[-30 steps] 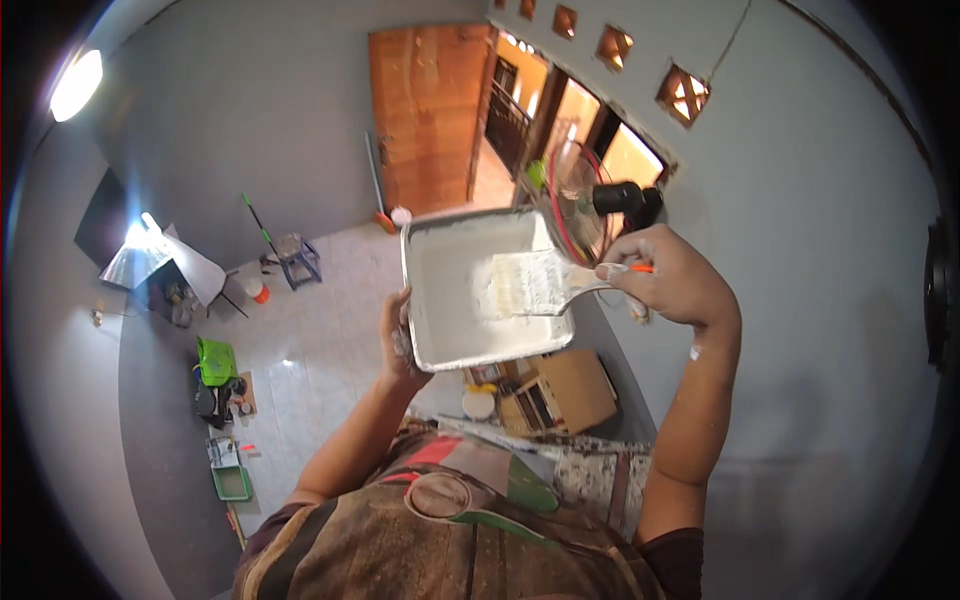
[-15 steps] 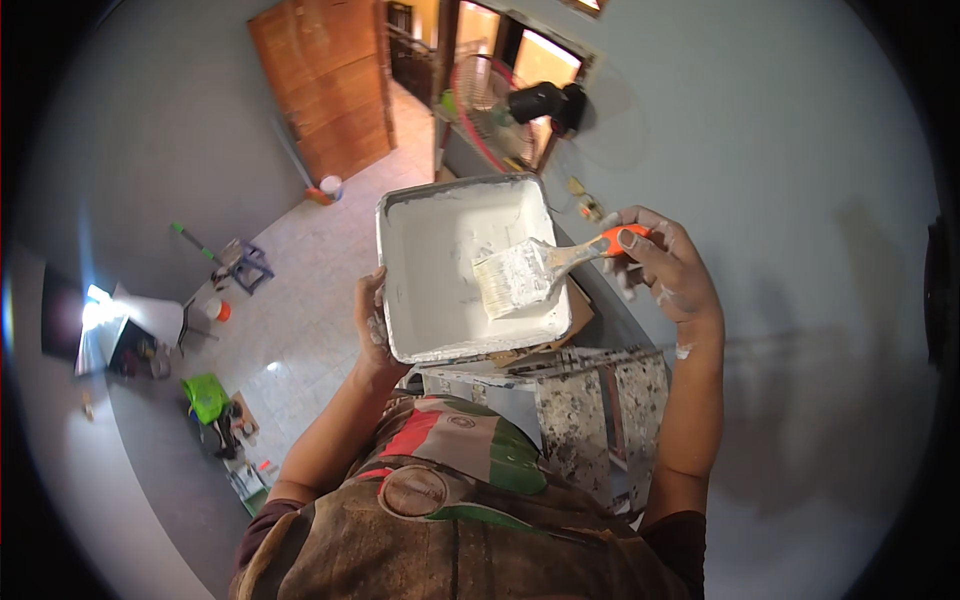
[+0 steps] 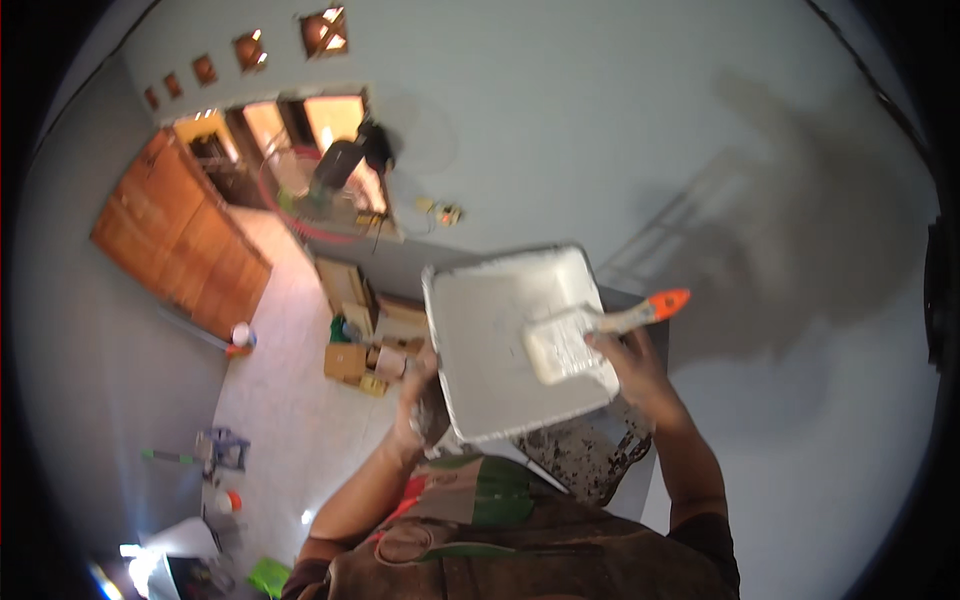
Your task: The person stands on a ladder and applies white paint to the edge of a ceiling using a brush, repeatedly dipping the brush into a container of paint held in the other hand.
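Note:
A square paint tray (image 3: pixel 478 360), coated white inside, is held up in front of my body. My left hand (image 3: pixel 422 405) is closed on its left side, with the fingers partly hidden behind the wall. A wide flat paintbrush (image 3: pixel 572 343) lies over the right part of the tray, its bristles loaded with white paint and its orange-tipped handle pointing right. My right hand (image 3: pixel 640 378) is closed on the brush near the base of the handle, beside the tray's right rim. Its thumb shows on top; the other fingers are mostly hidden.
A paint-spattered surface (image 3: pixel 590 450) is below the tray. A wall fan (image 3: pixel 335 180) is mounted near the window. Cardboard boxes (image 3: pixel 347 362) stand on the floor by the wall. An orange wooden door (image 3: pixel 180 235) is at the left, and a bright lamp (image 3: pixel 145 570) shines at lower left.
My view has swung right and up toward the wall. The tray sits lower and further right in view. My right hand has shifted from the orange handle end down toward the bristles.

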The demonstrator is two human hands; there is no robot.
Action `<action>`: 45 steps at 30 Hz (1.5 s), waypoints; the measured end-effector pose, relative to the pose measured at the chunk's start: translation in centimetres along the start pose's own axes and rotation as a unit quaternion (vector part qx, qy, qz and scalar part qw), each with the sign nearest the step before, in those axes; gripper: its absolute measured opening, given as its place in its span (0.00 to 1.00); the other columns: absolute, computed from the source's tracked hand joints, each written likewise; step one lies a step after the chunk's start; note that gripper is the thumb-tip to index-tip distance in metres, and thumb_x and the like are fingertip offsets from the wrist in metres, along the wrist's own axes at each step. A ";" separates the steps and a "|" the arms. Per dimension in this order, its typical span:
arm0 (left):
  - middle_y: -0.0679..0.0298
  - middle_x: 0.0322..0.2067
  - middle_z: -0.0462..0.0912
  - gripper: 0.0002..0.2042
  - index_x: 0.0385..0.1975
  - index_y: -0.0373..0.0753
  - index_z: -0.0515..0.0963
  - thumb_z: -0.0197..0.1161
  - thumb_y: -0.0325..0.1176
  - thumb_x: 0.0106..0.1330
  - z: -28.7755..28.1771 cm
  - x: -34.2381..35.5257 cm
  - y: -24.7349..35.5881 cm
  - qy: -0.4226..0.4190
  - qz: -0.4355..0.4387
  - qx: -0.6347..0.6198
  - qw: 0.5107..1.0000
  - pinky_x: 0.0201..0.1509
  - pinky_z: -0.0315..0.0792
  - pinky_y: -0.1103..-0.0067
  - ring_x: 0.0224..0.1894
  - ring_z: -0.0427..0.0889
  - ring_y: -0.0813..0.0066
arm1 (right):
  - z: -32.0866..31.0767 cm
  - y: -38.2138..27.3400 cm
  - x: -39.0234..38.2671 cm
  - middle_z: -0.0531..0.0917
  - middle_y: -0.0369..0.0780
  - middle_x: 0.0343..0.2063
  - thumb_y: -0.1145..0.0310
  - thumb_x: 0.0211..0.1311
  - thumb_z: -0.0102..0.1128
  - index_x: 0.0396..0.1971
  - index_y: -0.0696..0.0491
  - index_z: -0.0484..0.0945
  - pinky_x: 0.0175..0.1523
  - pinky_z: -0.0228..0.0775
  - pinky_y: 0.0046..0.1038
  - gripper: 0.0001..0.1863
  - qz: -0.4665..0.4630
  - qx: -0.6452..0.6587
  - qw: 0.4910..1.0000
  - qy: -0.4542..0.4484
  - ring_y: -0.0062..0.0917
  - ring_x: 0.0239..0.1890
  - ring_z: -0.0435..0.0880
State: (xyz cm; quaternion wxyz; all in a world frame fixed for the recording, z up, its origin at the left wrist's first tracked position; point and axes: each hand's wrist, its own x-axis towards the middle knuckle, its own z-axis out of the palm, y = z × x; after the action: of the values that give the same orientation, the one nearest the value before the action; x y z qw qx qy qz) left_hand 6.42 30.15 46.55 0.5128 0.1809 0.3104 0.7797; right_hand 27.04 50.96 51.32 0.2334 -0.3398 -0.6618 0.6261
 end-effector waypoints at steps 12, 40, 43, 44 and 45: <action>0.44 0.64 0.74 0.32 0.69 0.25 0.64 0.64 0.40 0.72 -4.0 1.7 -5.7 -0.061 0.021 0.377 0.924 0.72 0.63 0.67 0.68 0.72 0.59 | -4.7 4.7 -6.4 0.85 0.40 0.39 0.73 0.60 0.65 0.42 0.63 0.81 0.47 0.73 0.28 0.12 -0.052 0.037 0.942 0.329 0.24 0.40 0.83; 0.38 0.54 0.80 0.34 0.62 0.24 0.71 0.51 0.55 0.74 -36.5 7.2 -22.1 -0.137 0.314 0.621 0.705 0.59 0.72 0.58 0.53 0.80 0.43 | -2.4 9.9 4.9 0.83 0.35 0.31 0.53 0.63 0.69 0.43 0.59 0.82 0.38 0.70 0.27 0.22 -0.053 0.016 0.967 0.250 0.19 0.32 0.80; 0.38 0.51 0.82 0.34 0.62 0.25 0.72 0.52 0.54 0.73 -44.5 10.0 -22.7 -0.285 0.368 0.760 0.454 0.56 0.74 0.57 0.48 0.82 0.41 | -1.4 9.7 5.2 0.83 0.36 0.30 0.54 0.64 0.69 0.44 0.59 0.82 0.36 0.70 0.27 0.22 -0.087 0.066 0.955 0.274 0.20 0.31 0.80; 0.38 0.49 0.83 0.34 0.62 0.25 0.72 0.52 0.54 0.72 -45.0 10.6 -22.9 -0.287 0.347 0.760 0.469 0.54 0.74 0.56 0.46 0.83 0.40 | -1.4 10.7 5.7 0.83 0.36 0.30 0.54 0.64 0.69 0.44 0.59 0.82 0.35 0.69 0.26 0.22 -0.099 0.047 0.947 0.302 0.20 0.31 0.80; 0.38 0.48 0.84 0.34 0.62 0.26 0.72 0.53 0.54 0.71 -46.0 10.6 -22.5 -0.284 0.322 0.763 0.483 0.53 0.75 0.55 0.44 0.83 0.39 | -0.9 10.6 6.1 0.83 0.36 0.30 0.55 0.64 0.69 0.44 0.60 0.82 0.34 0.69 0.26 0.22 -0.108 0.032 0.942 0.317 0.20 0.30 0.80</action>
State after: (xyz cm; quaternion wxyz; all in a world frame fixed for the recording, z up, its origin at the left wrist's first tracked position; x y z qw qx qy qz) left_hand -10.07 32.39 -2.98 -0.0529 0.8003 0.5406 0.2537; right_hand 25.33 55.89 40.25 0.5076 -0.4396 -0.5660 0.4782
